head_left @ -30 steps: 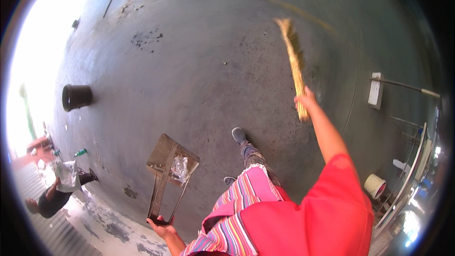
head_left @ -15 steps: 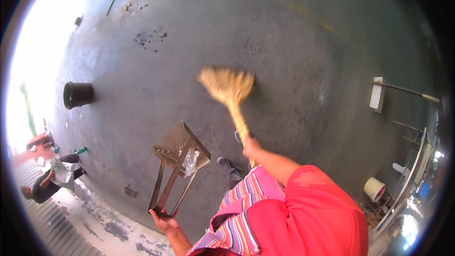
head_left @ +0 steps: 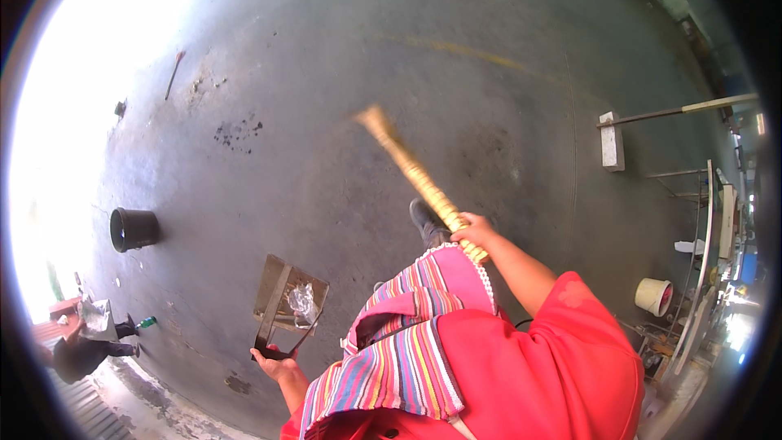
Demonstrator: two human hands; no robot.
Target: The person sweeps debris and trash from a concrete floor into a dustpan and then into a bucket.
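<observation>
My right hand (head_left: 475, 232) is wrapped round the straw broom (head_left: 417, 175) near the top of its bound handle. The broom points away and to the left over the grey floor, its narrow-looking head blurred by motion. Low on the left, my left hand (head_left: 278, 365) grips the end of a metal dustpan (head_left: 270, 285) by its frame handle. Crumpled clear plastic (head_left: 302, 304) and some loose debris lie in the pan. A dark shoe (head_left: 425, 218) of mine shows just beyond the striped apron, beside the broom handle.
A black bucket (head_left: 135, 229) stands at left, with a seated person (head_left: 81, 354) and a green bottle (head_left: 147, 322) nearer. Dark bits (head_left: 238, 135) and a stick (head_left: 173, 76) lie far left. On the right are a white block (head_left: 612, 143), a cream bucket (head_left: 652, 297) and metal racks.
The broom has swung, its head now turned narrow and slanting leftward. The dustpan sits lower and looks smaller. The view has shifted, and my foot has come forward.
</observation>
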